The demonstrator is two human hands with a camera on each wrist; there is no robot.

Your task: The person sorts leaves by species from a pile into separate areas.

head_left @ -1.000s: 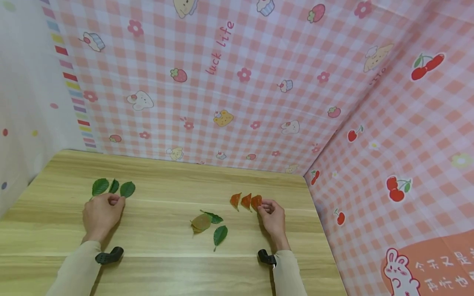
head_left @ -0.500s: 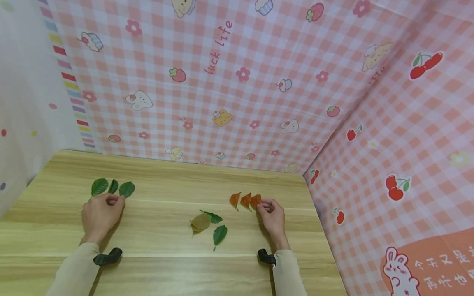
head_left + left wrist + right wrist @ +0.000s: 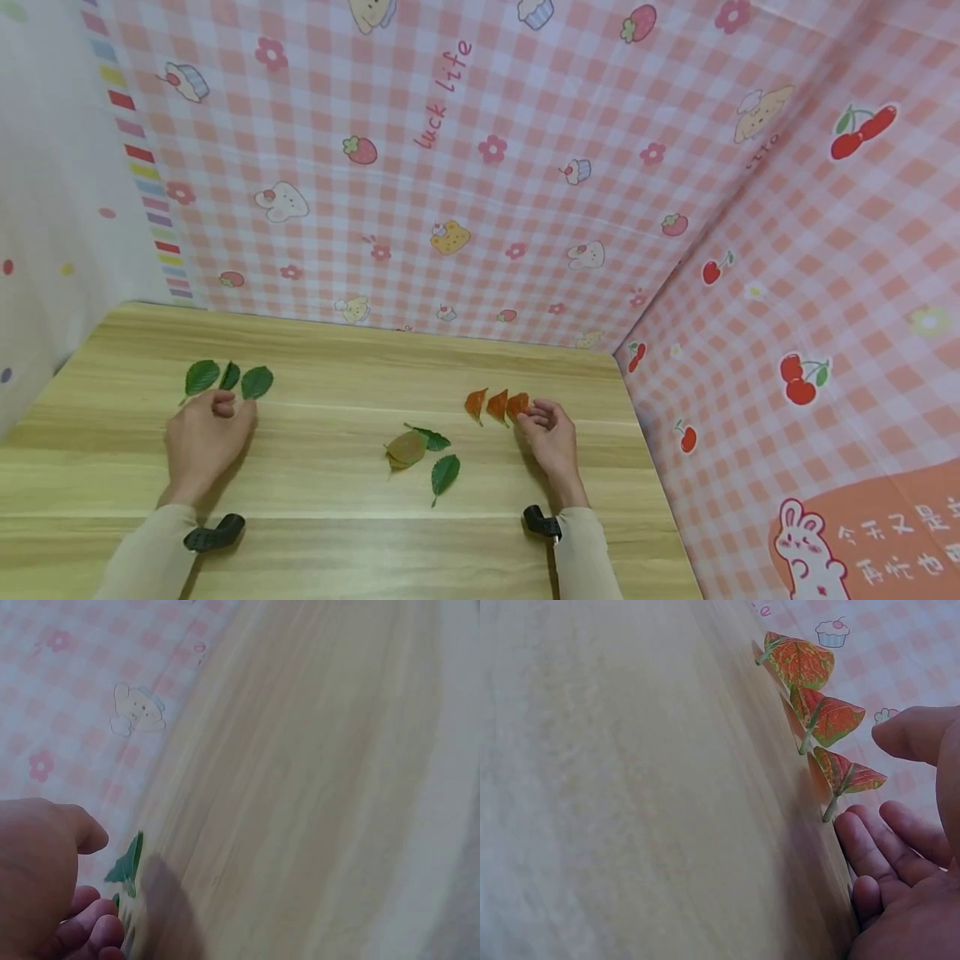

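Note:
Three green leaves lie in a row at the table's back left: a broad left leaf (image 3: 201, 377), a narrow middle leaf (image 3: 230, 375) and a rounder right leaf (image 3: 257, 382). Just in front of them is my left hand (image 3: 206, 437), thumb and fingers apart, holding nothing. At the right stand three folded red-orange leaves: a left one (image 3: 475, 404), a middle one (image 3: 829, 716) and a right one (image 3: 847, 774). My right hand (image 3: 551, 442) is beside the right red leaf, its thumb raised away from loosely bent fingers and nothing between them.
Mid-table, a yellowish-brown leaf (image 3: 407, 449) overlaps a dark green leaf (image 3: 434, 438). Another green leaf (image 3: 446, 473) lies in front of them. Checked cloth walls (image 3: 420, 192) rise at the back and right of the wooden table (image 3: 337, 550).
My left thumb and fingertips have parted and the hand has drawn slightly back from the green leaves. My right fingers have loosened from the right red leaf. The leaves stay in place.

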